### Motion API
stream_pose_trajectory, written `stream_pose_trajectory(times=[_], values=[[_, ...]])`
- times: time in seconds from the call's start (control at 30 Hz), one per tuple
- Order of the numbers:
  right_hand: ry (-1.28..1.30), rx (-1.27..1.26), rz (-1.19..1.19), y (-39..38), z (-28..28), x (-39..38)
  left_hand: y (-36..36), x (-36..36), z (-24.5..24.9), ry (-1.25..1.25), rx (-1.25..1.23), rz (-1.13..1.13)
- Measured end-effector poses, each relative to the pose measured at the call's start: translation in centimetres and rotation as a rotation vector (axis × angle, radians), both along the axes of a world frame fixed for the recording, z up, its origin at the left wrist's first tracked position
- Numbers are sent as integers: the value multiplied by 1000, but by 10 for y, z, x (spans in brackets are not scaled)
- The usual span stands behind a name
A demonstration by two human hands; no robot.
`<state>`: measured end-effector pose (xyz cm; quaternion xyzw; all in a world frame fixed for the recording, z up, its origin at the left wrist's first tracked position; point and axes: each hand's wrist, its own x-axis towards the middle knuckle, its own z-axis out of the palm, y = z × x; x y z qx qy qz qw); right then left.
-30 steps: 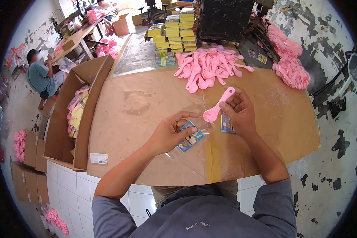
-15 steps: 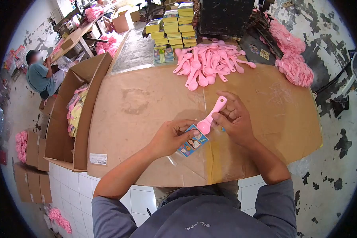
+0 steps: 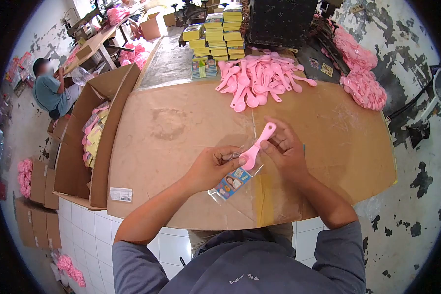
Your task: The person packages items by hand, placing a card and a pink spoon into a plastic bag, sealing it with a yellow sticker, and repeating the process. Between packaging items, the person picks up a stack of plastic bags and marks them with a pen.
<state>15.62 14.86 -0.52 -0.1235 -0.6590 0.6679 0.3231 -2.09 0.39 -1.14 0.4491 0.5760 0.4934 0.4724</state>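
Pinches pink plastic spoon (image 3: 260,140) in right hand (image 3: 285,156), clamps clear card-holding plastic bag (image 3: 232,184) in left hand (image 3: 211,167), obscuring spoon bowl.

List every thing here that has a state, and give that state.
left hand, pinching the clear bag's mouth
right hand, gripping the pink spoon's handle
pink spoon, tilted, bowl at the bag's mouth
clear bag, raised at the mouth end
picture card, inside the bag
spoon heap, loose, unbagged
cardboard box, open, partly filled
yellow packs, stacked
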Motion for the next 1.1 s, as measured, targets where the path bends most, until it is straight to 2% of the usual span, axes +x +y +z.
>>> stream_pose_trajectory(times=[0.17,0.23,0.3,0.43,0.5,0.57,0.67,0.77,0.87,0.97,1.1], values=[[-63,136,26,-2,-8,-1,1,0,-8,-103,109,-3],[-95,502,54,5,1,2,0,-2,1,-108,48,20],[-80,574,99,7,3,3,0,-3,4,-146,42,10],[63,55,164,1,11,-3,-2,-5,8,-282,60,-100],[30,156,182,0,23,-1,-3,-4,8,-307,56,-178],[-108,657,216,4,33,6,-3,-5,4,-279,78,-262],[23,765,329,11,47,10,-7,-5,8,-367,84,-324],[21,886,326,8,88,17,-6,4,8,-304,310,-150],[13,1228,95,-3,123,22,-12,3,15,133,408,-111],[-318,1339,59,-6,131,24,-17,12,32,379,532,-109],[-220,1070,36,-10,121,14,-21,20,38,350,509,-20]])
